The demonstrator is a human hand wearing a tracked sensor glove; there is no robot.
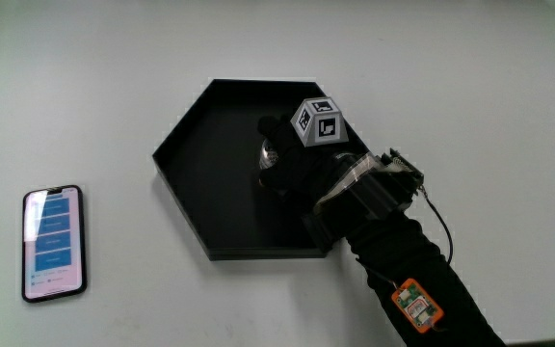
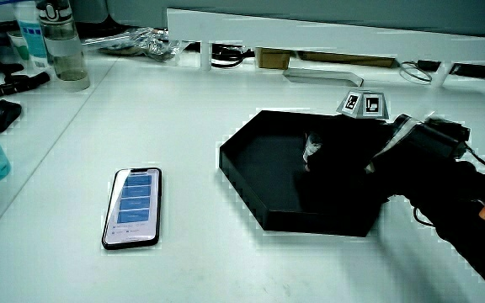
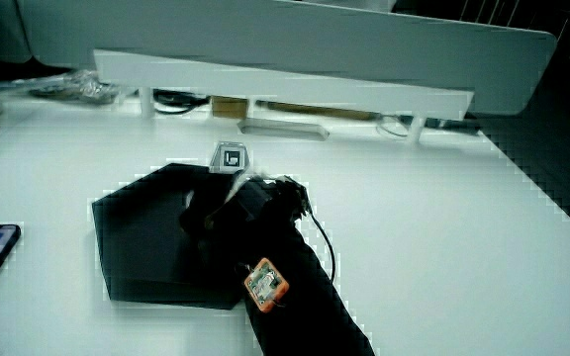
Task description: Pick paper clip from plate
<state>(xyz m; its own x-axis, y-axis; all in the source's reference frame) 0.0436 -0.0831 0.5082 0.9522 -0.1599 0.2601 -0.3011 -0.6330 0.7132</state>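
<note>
Inside plate [image 1: 186,164] rim, hand [image 1: 292,166] mid-tray

Plate [image 1: 196,183]: matt black, smooth, plastic-looking. Glove on hand [image 1: 292,164]: matt black cloth. Paper clip [image 1: 269,154]: shiny metal glint under the fingers. Phone [image 1: 53,242]: glossy glass screen. Table [image 1: 114,67]: smooth white, faint sheen. Bottle [image 2: 62,46]: clear plastic.

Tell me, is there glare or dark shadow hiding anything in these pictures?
In the main view the black glove of the hand merges with the black tray, though a small shiny object glints beside the hand; the phone screen looks washed out. In a side view the phone reads clearly, while the tray stays featureless black. In both side views the tabletop is evenly bright.
</note>
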